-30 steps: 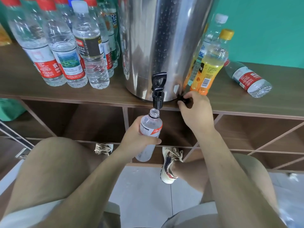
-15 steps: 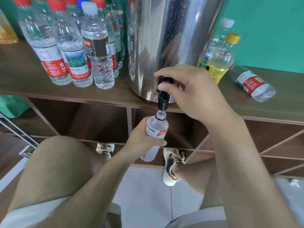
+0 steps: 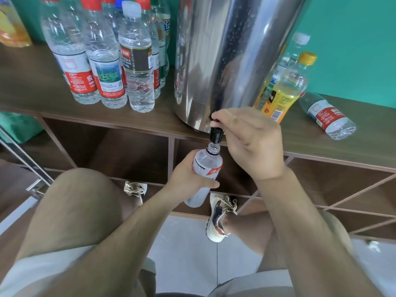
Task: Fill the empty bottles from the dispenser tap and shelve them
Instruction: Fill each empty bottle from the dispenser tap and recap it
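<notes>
A steel dispenser (image 3: 225, 56) stands on the wooden shelf top (image 3: 38, 86). Its black tap (image 3: 215, 135) juts over the front edge. My right hand (image 3: 250, 142) grips the tap lever from above, fingers curled over it. Directly under the spout, my left hand (image 3: 188, 179) holds an uncapped clear bottle (image 3: 205, 168) with a red and white label, tilted, its mouth just below the tap. How much water is inside cannot be told.
Several capped bottles (image 3: 107, 61) stand left of the dispenser. A yellow-capped orange-label bottle (image 3: 285, 88) stands to its right, and a red-label bottle (image 3: 327, 116) lies on its side. Open cubbies (image 3: 128, 153) sit below. My knees and shoes are near the floor.
My right hand moved from the shelf edge beside the dispenser up onto the tap lever and has pressed it down. The left hand keeps the bottle under the spout.
</notes>
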Action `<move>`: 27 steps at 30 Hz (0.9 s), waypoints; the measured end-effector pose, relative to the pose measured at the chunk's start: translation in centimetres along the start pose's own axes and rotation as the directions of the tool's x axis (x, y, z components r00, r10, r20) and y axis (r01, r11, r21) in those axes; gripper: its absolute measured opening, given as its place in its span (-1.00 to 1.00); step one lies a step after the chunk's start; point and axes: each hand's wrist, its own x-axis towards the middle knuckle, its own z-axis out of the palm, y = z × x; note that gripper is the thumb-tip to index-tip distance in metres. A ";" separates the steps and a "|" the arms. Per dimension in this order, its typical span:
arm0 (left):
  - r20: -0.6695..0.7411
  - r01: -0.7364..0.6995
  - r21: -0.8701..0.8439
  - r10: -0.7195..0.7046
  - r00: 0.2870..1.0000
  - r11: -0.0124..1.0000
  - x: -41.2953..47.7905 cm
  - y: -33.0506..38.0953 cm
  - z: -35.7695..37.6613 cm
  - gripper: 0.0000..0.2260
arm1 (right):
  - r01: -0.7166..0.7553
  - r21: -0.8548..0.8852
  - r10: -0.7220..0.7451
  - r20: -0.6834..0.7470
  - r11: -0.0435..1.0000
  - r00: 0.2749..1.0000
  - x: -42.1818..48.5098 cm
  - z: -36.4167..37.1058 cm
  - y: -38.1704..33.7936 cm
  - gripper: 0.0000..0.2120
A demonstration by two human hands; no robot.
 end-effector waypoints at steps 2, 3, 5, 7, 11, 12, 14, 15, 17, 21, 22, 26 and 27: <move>-0.004 -0.009 -0.002 0.009 1.000 1.000 0.0 0.0 0.0 -0.35 | 0.015 -0.013 -0.015 -0.030 1.000 0.999 -1.3 0.2 -0.1 -0.77; -0.006 -0.014 -0.006 0.014 1.000 1.000 0.0 0.0 0.0 -0.35 | 0.009 -0.005 -0.009 -0.033 1.000 0.999 -2.0 0.3 -0.2 -0.79; -0.013 -0.022 -0.007 0.022 1.000 1.000 0.0 0.0 0.0 -0.35 | -0.026 0.030 0.027 -0.026 0.999 0.999 -3.2 0.5 -0.6 -0.83; -0.020 -0.031 0.008 0.031 0.999 1.000 0.0 -0.1 0.0 -0.33 | -0.076 0.052 0.077 -0.033 0.996 0.996 -3.7 0.6 -0.9 -0.81; -0.030 -0.044 0.053 0.045 0.999 0.998 0.3 -0.3 0.1 -0.29 | -0.140 0.061 0.143 -0.041 0.988 0.989 -3.7 0.3 -1.4 -0.81; -0.030 -0.044 0.056 0.045 0.999 0.997 0.3 -0.3 0.1 -0.29 | -0.163 0.067 0.166 -0.039 0.984 0.985 -3.7 0.3 -1.5 -0.82; -0.027 -0.042 0.059 0.043 0.999 0.997 0.4 -0.4 0.1 -0.29 | -0.213 0.091 0.217 -0.039 0.973 0.975 -3.9 0.3 -1.5 -0.81; -0.026 -0.040 0.059 0.042 0.999 0.997 0.4 -0.5 0.1 -0.30 | -0.235 0.104 0.240 -0.037 0.966 0.970 -4.0 0.2 -1.4 -0.81; -0.022 -0.038 0.055 0.040 0.999 0.998 0.5 -0.6 0.1 -0.30 | -0.272 0.131 0.278 -0.030 0.953 0.960 -4.2 0.1 -1.3 -0.81; -0.009 -0.038 0.062 0.039 0.999 0.997 0.6 -0.6 0.2 -0.31 | -0.291 0.172 0.300 -0.024 0.941 0.954 -4.5 0.1 -1.2 -0.80; -0.009 -0.037 0.064 0.037 0.999 0.997 0.6 -0.7 0.2 -0.31 | -0.287 0.181 0.295 -0.020 0.941 0.955 -4.5 0.0 -1.1 -0.80; -0.013 -0.035 0.050 0.035 0.999 0.998 0.7 -0.8 0.2 -0.31 | -0.247 0.203 0.249 0.018 0.948 0.968 -4.6 -0.3 -0.7 -0.73; -0.015 -0.034 0.047 0.035 0.999 0.998 0.7 -0.9 0.2 -0.31 | -0.244 0.201 0.245 0.020 0.949 0.969 -4.6 -0.3 -0.7 -0.70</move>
